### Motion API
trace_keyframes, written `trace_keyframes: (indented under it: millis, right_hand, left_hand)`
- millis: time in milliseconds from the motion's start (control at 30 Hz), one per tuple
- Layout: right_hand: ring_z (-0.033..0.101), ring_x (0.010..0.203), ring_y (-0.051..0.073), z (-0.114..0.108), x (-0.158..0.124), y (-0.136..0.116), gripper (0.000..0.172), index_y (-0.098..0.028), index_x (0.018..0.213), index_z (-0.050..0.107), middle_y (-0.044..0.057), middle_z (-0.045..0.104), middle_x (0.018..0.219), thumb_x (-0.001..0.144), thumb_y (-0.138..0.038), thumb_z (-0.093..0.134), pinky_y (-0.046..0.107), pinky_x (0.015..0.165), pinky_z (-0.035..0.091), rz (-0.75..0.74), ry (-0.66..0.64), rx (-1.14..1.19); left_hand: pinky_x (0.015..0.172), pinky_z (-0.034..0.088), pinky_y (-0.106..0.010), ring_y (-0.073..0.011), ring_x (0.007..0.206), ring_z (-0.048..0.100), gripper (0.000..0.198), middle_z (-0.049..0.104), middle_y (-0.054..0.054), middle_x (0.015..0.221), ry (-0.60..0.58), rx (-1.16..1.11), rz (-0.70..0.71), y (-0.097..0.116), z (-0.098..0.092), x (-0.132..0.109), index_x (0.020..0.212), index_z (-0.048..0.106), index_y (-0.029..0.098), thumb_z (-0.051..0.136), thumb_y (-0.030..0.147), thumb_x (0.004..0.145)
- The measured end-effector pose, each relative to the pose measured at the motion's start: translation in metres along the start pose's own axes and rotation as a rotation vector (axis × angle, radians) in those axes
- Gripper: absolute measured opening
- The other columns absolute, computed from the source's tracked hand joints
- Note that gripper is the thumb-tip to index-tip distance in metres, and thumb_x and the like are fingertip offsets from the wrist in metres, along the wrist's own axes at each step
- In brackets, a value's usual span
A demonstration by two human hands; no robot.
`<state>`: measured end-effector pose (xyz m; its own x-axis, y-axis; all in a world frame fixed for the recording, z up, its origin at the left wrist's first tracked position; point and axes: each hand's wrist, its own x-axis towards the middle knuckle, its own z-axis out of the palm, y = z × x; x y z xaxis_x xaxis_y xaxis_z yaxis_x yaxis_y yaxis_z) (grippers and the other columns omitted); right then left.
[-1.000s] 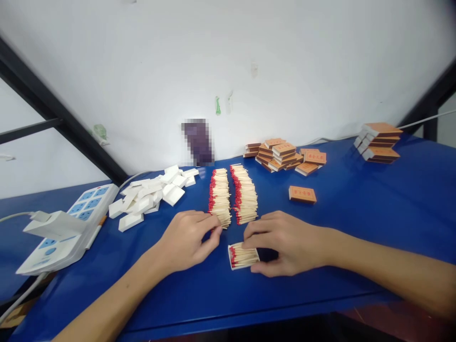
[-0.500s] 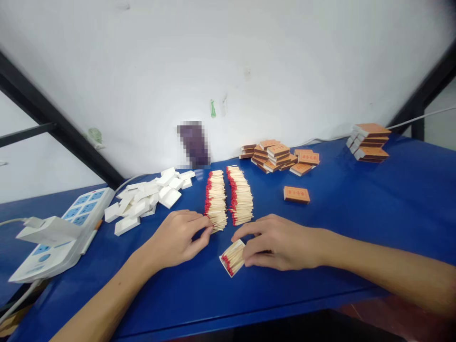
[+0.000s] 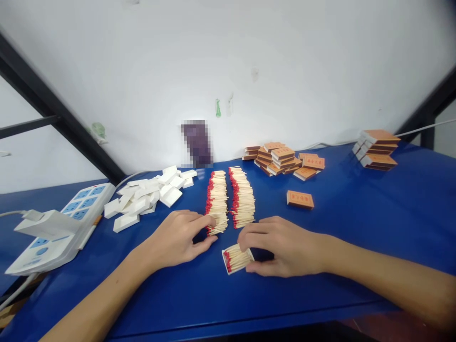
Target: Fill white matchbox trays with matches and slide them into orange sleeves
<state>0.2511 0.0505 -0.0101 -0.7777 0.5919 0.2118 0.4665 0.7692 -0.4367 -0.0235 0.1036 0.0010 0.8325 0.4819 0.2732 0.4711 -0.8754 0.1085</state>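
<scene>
Tray (image 3: 235, 270) turned since earlier frame | right hand (image 3: 281, 247): grasping tray's right end | left hand (image 3: 180, 237): fingers parted at matches (image 3: 217, 194) beyond tray

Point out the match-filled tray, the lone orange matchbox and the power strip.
Match-filled tray (image 3: 225, 262): head view, its left rim.
Lone orange matchbox (image 3: 299, 199): head view, its printed top.
Power strip (image 3: 81, 205): head view, its socketed face.
</scene>
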Motion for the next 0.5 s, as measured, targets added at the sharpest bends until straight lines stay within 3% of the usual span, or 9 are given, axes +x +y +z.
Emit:
trace_keyframes:
  millis: [367,500]
  right_hand:
    - [0.068,0.086,0.018,-0.0028,-0.0009,0.0001,0.028,-0.022,0.117,0.063,0.001,0.069,0.106,0.092,-0.035,0.066,0.031,0.073,0.045,0.009,-0.004,-0.068]
    - [0.068,0.087,0.018,-0.0054,-0.0007,-0.001,0.029,-0.023,0.119,0.064,0.002,0.069,0.104,0.093,-0.035,0.064,0.031,0.074,0.046,0.029,-0.017,-0.064]
  left_hand:
    - [0.055,0.032,-0.025,-0.012,0.053,0.048,0.016,0.049,0.004,0.061,-0.014,0.02,-0.034,-0.0016,0.0016,0.0004,0.089,0.063,0.018,0.055,0.028,0.098]
    - [0.055,0.031,-0.025,-0.0124,0.052,0.047,0.018,0.047,0.005,0.06,0.009,0.049,-0.064,-0.0012,0.0016,-0.0013,0.108,0.064,0.019,0.057,0.031,0.097]
